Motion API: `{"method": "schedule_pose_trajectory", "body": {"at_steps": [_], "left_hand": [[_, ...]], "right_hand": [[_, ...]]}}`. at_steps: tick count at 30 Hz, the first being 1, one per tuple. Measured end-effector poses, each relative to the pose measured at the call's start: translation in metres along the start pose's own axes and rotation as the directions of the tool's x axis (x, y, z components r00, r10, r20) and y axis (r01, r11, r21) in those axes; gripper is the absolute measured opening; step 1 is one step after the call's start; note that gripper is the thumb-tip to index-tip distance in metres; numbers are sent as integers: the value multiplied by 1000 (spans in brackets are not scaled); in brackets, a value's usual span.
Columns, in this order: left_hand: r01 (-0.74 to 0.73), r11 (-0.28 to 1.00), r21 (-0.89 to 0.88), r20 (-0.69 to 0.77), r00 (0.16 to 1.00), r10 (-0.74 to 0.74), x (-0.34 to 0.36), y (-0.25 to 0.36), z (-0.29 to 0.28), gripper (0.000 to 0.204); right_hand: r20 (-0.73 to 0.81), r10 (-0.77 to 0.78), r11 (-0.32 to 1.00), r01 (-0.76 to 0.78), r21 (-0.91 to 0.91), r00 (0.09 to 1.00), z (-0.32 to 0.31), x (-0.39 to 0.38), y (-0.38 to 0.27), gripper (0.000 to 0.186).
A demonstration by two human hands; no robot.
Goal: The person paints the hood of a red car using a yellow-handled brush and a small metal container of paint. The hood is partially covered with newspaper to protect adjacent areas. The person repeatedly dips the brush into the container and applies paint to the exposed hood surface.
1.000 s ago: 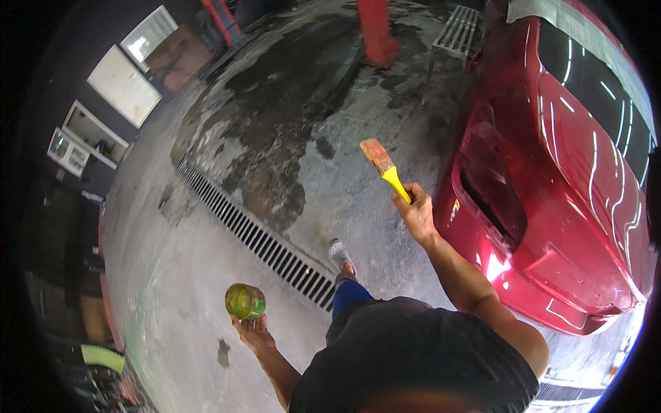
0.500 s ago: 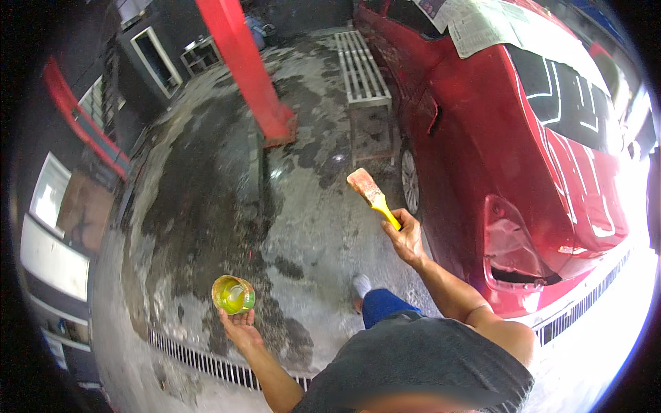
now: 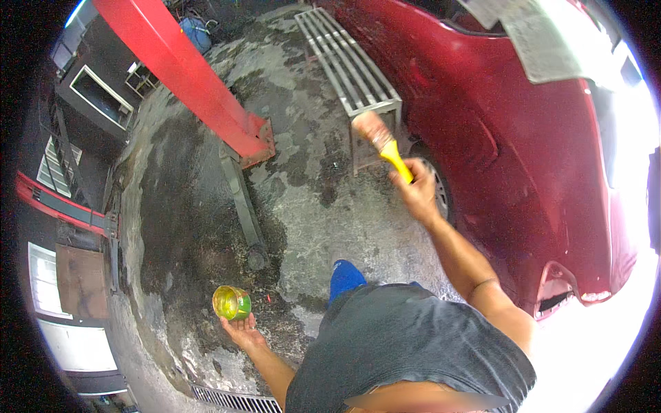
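My right hand (image 3: 417,187) is closed round the yellow handle of a paintbrush (image 3: 394,160). Its wide, pinkish bristle end points up and to the left, and from this view overlaps the near end of a metal bench. At the lower left, my left hand (image 3: 243,332) holds a small open can (image 3: 232,303) with a green and yellow outside. The can tips so that its yellowish inside shows; what lies in it I cannot make out clearly. To the right of the brush stands a red car (image 3: 502,151), apart from the bristles.
A slatted metal bench (image 3: 344,58) stands alongside the car. A red lift post (image 3: 186,76) rises at the upper left, with a grey lift arm (image 3: 241,206) low on the stained concrete floor. Sheets of newspaper (image 3: 544,45) lie over the car. A floor drain grate (image 3: 234,399) runs behind me.
I have stepped forward along the car, so the bench and lift post appear nearer. The brush and can have come along in my hands.
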State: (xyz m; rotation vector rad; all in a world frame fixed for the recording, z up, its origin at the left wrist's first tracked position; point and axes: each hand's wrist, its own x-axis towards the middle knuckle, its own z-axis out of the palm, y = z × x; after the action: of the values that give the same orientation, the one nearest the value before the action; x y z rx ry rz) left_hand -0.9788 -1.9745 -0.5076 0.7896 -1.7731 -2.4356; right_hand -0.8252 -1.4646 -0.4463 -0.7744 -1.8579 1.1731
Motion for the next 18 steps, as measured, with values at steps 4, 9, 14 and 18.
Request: {"method": "schedule_pose_trajectory", "body": {"at_steps": [4,9,14,18], "left_hand": [[-3,1000,-17,-14,1000,3,97,-20,81,81],[10,1000,-5,181,983,-9,201,-21,254,69],[70,997,-22,650,759,-39,239,12,506,61],[-6,996,87,846,528,-71,235,36,707,64]], "right_hand": [[-80,-18,999,21,46,997,36,127,-1,23],[-221,20,999,-27,-26,975,58,240,-46,17],[-277,-126,944,29,-330,953,48,327,-95,22],[-288,-204,956,126,-267,936,48,405,-102,27]]}}
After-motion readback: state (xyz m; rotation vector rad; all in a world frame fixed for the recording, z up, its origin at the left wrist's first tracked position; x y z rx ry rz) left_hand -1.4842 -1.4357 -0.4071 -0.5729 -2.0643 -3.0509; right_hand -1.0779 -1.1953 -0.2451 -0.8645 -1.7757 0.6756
